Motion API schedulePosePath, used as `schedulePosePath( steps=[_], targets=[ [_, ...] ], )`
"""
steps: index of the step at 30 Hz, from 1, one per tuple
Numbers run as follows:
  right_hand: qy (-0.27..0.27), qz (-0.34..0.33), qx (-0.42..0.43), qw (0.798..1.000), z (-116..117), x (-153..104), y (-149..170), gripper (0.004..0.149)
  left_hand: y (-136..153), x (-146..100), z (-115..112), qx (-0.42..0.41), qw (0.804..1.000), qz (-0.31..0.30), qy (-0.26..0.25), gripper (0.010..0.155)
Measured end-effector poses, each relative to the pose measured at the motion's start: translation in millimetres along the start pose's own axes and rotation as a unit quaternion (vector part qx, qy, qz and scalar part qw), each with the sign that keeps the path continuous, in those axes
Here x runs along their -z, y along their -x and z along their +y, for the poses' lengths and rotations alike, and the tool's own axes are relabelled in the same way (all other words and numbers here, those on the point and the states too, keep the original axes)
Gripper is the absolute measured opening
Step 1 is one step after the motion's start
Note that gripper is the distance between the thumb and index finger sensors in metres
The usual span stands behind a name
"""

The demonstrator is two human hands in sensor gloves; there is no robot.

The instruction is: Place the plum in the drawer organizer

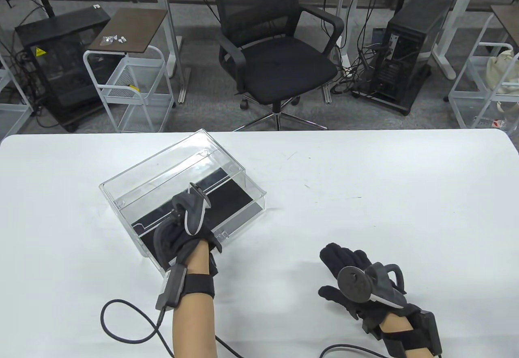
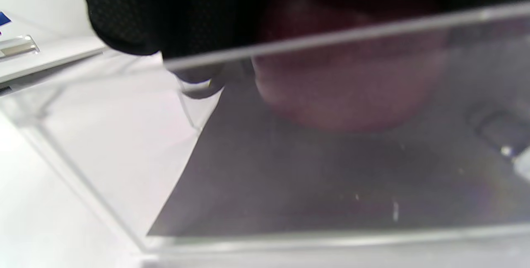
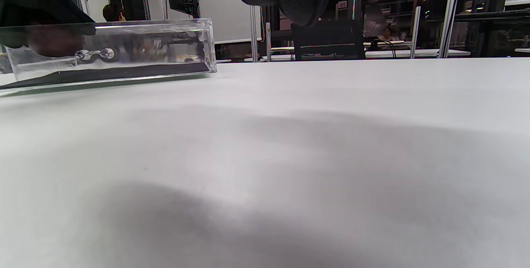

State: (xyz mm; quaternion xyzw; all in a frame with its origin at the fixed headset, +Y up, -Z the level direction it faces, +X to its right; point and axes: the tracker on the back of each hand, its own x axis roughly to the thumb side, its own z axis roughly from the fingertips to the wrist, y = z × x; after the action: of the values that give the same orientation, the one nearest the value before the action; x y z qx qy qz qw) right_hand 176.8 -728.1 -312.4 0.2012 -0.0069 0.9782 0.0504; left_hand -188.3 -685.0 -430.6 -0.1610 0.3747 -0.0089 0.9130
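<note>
Two hands show: the left hand (image 1: 178,238) reaches into the clear drawer organizer (image 1: 162,179), gripping the plum (image 2: 348,94); the right hand (image 1: 350,271) rests spread on the counter (image 1: 365,196).

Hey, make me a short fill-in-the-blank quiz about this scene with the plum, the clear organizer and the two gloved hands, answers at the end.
1. The plum is held by the ______ hand, over the drawer organizer.
2. The right hand rests on the white ______, holding nothing.
3. The organizer's walls are clear and its floor is ______.
4. Beyond the table stands a black office ______.

Missing words: left; table; black; chair
</note>
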Motion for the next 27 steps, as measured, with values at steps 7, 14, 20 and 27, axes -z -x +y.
schedulePosePath(
  steps=[7, 14, 20, 27],
  targets=[
    [-0.011, 0.002, 0.006, 1.000, 1, 2, 1, 0.084, 2, 16, -13, 0.003, 0.999, 0.017, 0.031, 0.093],
    [-0.015, 0.005, 0.009, 1.000, 1, 3, 2, 0.084, 3, 21, -17, -0.001, 0.998, 0.019, 0.060, 0.093],
    [-0.015, 0.009, 0.010, 1.000, 1, 3, 3, 0.084, 1, 25, -19, -0.008, 0.998, 0.015, 0.063, 0.093],
    [-0.016, 0.012, 0.012, 1.000, 1, 4, 5, 0.084, 10, 3, -1, -0.049, 0.998, -0.027, 0.017, 0.090]
  ],
)
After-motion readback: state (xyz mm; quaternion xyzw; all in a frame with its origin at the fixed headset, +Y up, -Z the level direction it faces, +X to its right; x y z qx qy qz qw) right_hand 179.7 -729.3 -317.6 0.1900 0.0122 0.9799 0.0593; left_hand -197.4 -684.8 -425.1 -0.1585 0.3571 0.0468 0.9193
